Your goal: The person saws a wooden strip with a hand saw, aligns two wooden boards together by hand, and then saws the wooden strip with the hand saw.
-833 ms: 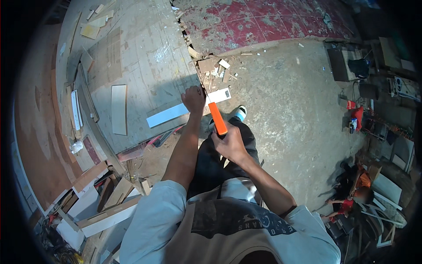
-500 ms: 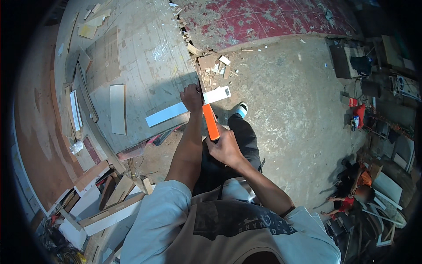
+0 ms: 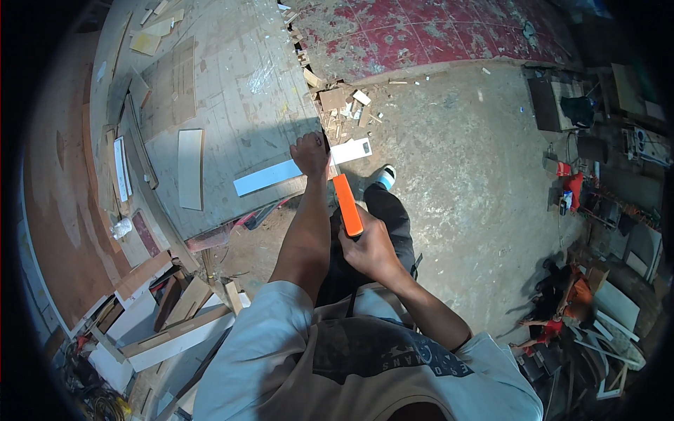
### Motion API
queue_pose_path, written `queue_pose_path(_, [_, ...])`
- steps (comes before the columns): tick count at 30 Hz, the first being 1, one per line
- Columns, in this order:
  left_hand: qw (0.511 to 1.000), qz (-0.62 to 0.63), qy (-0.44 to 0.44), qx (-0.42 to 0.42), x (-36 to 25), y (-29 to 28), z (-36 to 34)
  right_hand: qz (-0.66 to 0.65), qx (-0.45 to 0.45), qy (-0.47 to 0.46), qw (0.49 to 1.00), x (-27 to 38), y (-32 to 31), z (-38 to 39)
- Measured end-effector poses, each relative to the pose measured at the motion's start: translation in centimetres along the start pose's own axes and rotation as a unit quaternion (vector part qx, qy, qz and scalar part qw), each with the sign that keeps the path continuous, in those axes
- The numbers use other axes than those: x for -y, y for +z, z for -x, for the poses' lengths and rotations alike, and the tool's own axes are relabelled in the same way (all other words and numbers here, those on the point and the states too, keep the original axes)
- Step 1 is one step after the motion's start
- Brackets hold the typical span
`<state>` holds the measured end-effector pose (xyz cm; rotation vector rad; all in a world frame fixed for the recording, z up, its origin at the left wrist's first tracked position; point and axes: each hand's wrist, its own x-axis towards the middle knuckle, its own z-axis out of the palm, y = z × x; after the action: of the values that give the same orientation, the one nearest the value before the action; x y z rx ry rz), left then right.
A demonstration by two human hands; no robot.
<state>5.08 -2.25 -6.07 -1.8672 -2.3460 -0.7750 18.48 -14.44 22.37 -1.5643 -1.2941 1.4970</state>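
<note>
A narrow white board (image 3: 268, 177) lies across the worktable edge, its right end with a small dark cutout jutting over the floor. My left hand (image 3: 309, 155) is closed on the board close to the table edge, pinning it down. My right hand (image 3: 373, 248) is wrapped round the orange handle of a handsaw (image 3: 348, 207). The saw's thin blade runs from the handle up to the board, just right of my left hand; most of the blade is hard to make out.
Loose wood pieces lie on the worktable (image 3: 232, 105), including a pale plank (image 3: 190, 170). Offcuts (image 3: 351, 105) litter the floor past the table edge. Scrap boards (image 3: 179, 337) are heaped at lower left. Another person (image 3: 551, 326) is at lower right, among stacked materials.
My right hand has drawn the saw back toward my body and slightly right, so more of the blade shows. My left hand stays on the board. The view has shifted a little.
</note>
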Motion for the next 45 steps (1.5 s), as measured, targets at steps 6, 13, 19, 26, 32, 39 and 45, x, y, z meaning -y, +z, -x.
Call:
queue_pose_path(6, [1.0,-0.019,-0.004,-0.014,-0.4,-0.6,0.0,0.017,-0.029,-0.048,0.998,0.1,-0.5,0.0])
queue_pose_path(13, [0.998,-0.054,0.013,0.037,-0.3,-0.9,-0.1,-0.001,-0.001,-0.032,0.999,1.3,-1.5,-1.3])
queue_pose_path(19, [0.997,-0.045,0.035,0.047,0.0,-0.4,0.2,-0.013,0.046,0.037,0.998,3.0,-1.3,-0.5])
queue_pose_path(26, [0.998,-0.036,0.029,0.04,0.5,-0.1,0.3,-0.003,0.042,0.005,0.999,2.5,-0.7,-0.2])
queue_pose_path(32, [0.997,-0.025,0.02,0.066,-0.6,-0.3,0.2,0.029,0.018,-0.013,0.999,0.8,-0.7,-1.7])
queue_pose_path(39, [0.998,-0.02,-0.014,0.051,-0.1,-0.4,0.1,0.007,0.029,0.041,0.999,1.7,-1.2,-2.0])
queue_pose_path(45, [0.999,-0.021,-0.014,0.036,-0.1,-0.4,-0.1,-0.014,0.011,0.036,0.999,1.8,-1.2,-1.9])
